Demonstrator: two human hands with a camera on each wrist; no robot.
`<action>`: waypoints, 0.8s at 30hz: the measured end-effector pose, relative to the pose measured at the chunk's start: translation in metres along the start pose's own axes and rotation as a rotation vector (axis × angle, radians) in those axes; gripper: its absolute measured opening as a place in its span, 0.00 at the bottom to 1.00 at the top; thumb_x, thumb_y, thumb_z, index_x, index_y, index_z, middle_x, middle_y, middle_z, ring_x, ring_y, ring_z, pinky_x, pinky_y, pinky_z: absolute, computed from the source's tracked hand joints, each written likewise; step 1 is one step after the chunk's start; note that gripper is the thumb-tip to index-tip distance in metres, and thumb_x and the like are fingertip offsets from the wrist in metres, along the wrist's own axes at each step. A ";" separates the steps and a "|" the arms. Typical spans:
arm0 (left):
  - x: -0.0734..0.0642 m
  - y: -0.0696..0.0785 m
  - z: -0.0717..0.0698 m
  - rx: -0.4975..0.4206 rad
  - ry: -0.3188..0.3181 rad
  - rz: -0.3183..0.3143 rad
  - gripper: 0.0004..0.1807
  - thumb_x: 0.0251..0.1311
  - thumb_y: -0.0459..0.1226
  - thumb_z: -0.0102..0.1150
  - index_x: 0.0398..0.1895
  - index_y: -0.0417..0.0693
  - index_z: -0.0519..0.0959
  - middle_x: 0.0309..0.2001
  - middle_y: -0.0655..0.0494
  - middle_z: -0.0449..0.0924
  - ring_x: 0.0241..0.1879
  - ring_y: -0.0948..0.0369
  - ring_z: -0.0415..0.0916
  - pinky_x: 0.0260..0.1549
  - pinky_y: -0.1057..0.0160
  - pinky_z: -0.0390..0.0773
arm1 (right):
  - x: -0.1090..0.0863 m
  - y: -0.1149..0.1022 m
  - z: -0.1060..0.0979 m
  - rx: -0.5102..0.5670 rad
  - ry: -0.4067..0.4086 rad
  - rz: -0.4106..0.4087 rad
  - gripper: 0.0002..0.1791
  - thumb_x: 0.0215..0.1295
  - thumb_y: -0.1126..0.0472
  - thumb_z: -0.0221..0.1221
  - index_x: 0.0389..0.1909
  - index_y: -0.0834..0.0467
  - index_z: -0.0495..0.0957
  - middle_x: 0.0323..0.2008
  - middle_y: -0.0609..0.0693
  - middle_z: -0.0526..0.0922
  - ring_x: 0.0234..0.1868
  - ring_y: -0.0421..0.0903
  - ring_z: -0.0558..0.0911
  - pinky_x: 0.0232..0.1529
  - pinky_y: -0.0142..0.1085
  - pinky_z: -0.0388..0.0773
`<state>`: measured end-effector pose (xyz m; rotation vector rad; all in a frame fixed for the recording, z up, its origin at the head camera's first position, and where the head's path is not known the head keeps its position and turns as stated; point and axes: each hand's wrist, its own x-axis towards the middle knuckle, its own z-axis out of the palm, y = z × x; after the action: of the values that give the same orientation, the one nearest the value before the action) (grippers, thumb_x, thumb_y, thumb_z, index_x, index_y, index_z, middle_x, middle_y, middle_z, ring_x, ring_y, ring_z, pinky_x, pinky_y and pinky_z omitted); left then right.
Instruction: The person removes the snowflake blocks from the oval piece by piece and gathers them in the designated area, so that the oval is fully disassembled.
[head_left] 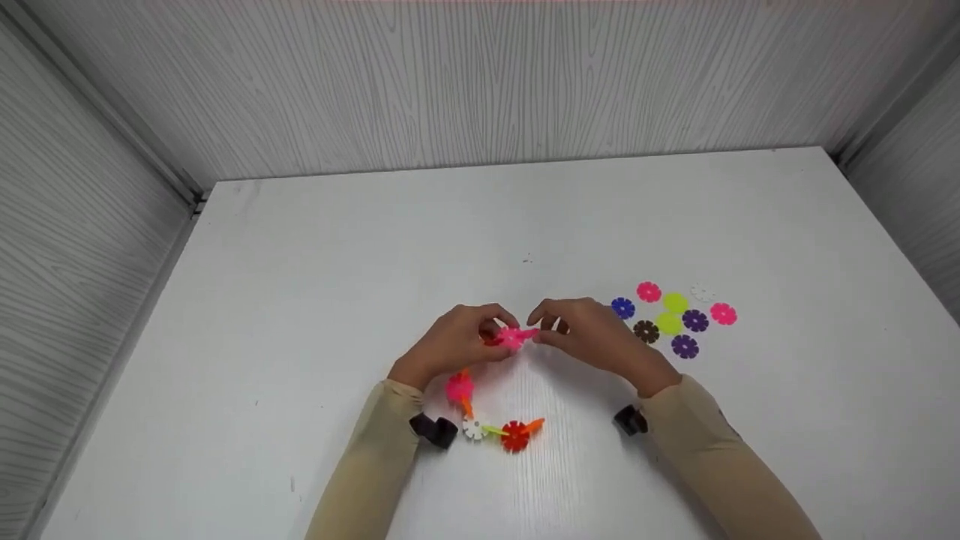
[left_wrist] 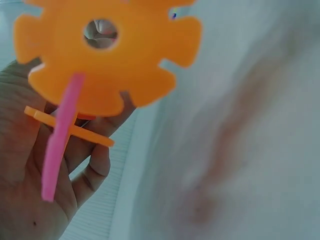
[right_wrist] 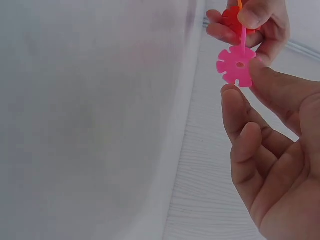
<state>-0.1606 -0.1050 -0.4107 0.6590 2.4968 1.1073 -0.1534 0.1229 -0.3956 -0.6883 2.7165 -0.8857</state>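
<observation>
My left hand (head_left: 455, 341) pinches the upper end of a chain of slotted, flower-shaped plastic discs. A red disc (right_wrist: 233, 19) sits among its fingers, and a pink disc (head_left: 511, 338) shows at the fingertips. An orange disc (left_wrist: 145, 50) of the chain looms close in the left wrist view. At the chain's end is another pink disc (right_wrist: 234, 66), with my right hand (head_left: 592, 334) at its edge. The right thumb touches its side, and the index fingertip meets its lower rim. Both hands are just above the white table (head_left: 360, 247).
The chain curves down onto the table through a pink disc (head_left: 460, 388), a white disc (head_left: 474, 428) and a red disc (head_left: 514, 436). Several loose discs lie right of my right hand, including a blue disc (head_left: 622, 307) and a brown disc (head_left: 646, 331). Walls stand behind and beside the table.
</observation>
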 end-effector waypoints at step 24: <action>0.005 0.014 0.004 0.063 0.032 0.051 0.16 0.57 0.43 0.66 0.49 0.56 0.79 0.34 0.57 0.85 0.31 0.64 0.75 0.35 0.64 0.74 | -0.012 0.003 -0.002 -0.262 0.328 -0.298 0.06 0.56 0.61 0.68 0.35 0.57 0.84 0.32 0.49 0.88 0.28 0.43 0.84 0.32 0.35 0.81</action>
<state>-0.1589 -0.0922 -0.4032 0.7326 2.5641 1.0690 -0.1449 0.1316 -0.3949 -1.1127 3.1138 -0.7648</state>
